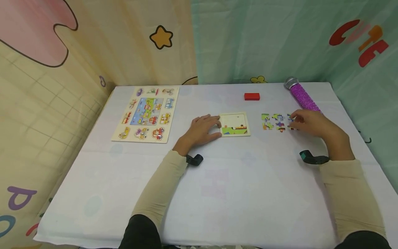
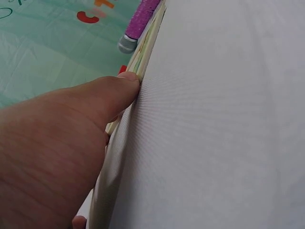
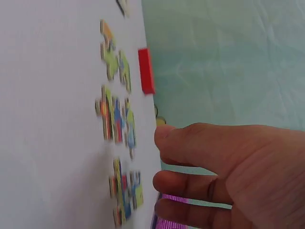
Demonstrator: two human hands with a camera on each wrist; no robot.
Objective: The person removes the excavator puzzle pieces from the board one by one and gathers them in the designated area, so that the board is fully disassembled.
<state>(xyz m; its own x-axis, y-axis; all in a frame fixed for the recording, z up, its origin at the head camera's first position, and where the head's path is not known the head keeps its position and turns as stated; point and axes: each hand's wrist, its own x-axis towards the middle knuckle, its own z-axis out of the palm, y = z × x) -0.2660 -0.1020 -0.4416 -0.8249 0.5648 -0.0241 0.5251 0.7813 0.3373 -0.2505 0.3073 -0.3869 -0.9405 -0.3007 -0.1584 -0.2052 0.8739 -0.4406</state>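
Note:
A small puzzle board (image 1: 235,124) lies mid-table, with green and track-like picture parts along its bottom and a pale upper area. My left hand (image 1: 202,130) rests at its left side; the thumb touches the board's edge in the left wrist view. Loose jigsaw pieces (image 1: 273,121) lie in rows to the board's right. Over the right end of these rows hovers my right hand (image 1: 312,123), its fingers loosely bent. The right wrist view shows nothing between these fingers, and the pieces (image 3: 119,119) lie apart from them.
A large picture puzzle board (image 1: 144,116) lies on the table's left. At the back are a red block (image 1: 252,96) and a glittery purple microphone (image 1: 303,95), partly behind my right hand. Printed curtains (image 1: 264,38) hang behind the white-covered table (image 1: 242,197).

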